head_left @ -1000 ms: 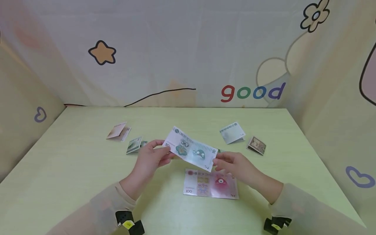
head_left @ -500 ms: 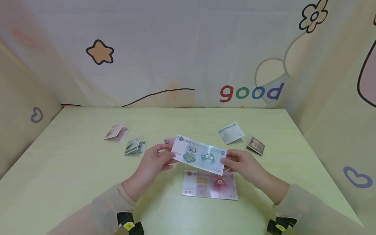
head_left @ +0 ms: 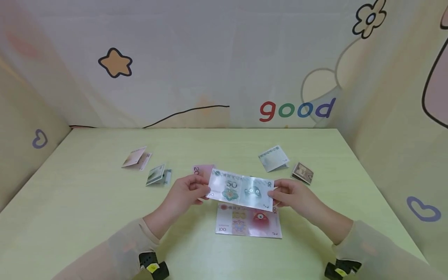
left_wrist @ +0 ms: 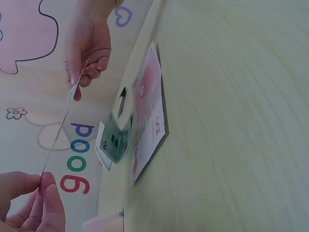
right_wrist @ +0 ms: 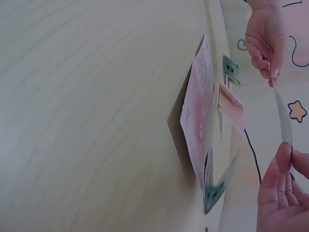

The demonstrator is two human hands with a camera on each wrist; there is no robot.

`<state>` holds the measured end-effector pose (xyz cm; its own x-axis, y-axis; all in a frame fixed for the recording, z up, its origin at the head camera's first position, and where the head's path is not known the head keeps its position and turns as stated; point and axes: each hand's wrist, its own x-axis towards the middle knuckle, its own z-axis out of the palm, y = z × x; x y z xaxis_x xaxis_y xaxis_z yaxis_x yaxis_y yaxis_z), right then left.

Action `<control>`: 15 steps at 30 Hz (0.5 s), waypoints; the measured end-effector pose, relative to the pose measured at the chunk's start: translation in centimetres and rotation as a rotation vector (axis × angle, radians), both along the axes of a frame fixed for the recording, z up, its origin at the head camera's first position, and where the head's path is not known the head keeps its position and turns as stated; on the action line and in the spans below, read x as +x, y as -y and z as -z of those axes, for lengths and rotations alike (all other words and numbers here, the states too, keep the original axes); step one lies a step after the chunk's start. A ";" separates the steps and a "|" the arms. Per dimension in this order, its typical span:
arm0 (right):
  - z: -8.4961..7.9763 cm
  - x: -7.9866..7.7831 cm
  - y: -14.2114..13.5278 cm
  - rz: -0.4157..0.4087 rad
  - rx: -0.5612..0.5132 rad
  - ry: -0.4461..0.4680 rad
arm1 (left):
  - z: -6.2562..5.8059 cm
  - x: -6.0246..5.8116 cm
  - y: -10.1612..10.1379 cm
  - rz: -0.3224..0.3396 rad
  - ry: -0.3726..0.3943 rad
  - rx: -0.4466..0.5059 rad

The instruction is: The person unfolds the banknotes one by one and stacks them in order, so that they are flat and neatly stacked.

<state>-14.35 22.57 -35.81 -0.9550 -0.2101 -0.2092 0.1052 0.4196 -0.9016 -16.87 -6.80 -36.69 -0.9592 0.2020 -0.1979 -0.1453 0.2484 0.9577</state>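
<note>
A pale green 50 banknote (head_left: pixel 241 188) is stretched level between both hands, above the table. My left hand (head_left: pixel 187 192) pinches its left end between thumb and fingers. At the opposite end, my right hand (head_left: pixel 294 194) pinches it the same way. Both wrist views show the note (left_wrist: pixel 60 126) nearly edge-on, raised off the tabletop. Nearer to me, a pink 100 banknote (head_left: pixel 248 225) lies on the table, its top edge overlapped by the 50 in the head view. Behind the 50 shows part of another pink note (head_left: pixel 203 171), mostly hidden.
Folded banknotes stand around the pale wooden table (head_left: pixel 87 217): a pinkish one (head_left: pixel 134 156) and a green one (head_left: pixel 155 175) at left, a pale bluish one (head_left: pixel 273 158) and a brown one (head_left: pixel 303 173) at right. A printed cloth (head_left: pixel 196 58) rises behind.
The 50 banknote has come lower and to the right, and its steep slant has mostly levelled out. Both hands moved with it, uncovering the pink note behind.
</note>
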 end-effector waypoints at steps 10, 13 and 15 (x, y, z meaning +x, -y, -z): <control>-0.1 0.3 -0.3 0.056 0.023 0.023 | 0.7 0.7 0.1 0.117 -0.091 -0.066; -0.1 0.3 -0.5 0.054 0.046 0.004 | 0.9 0.8 0.0 0.161 -0.116 -0.085; 0.0 0.3 -0.7 0.055 0.065 -0.001 | 1.0 0.9 -0.1 0.184 -0.126 -0.097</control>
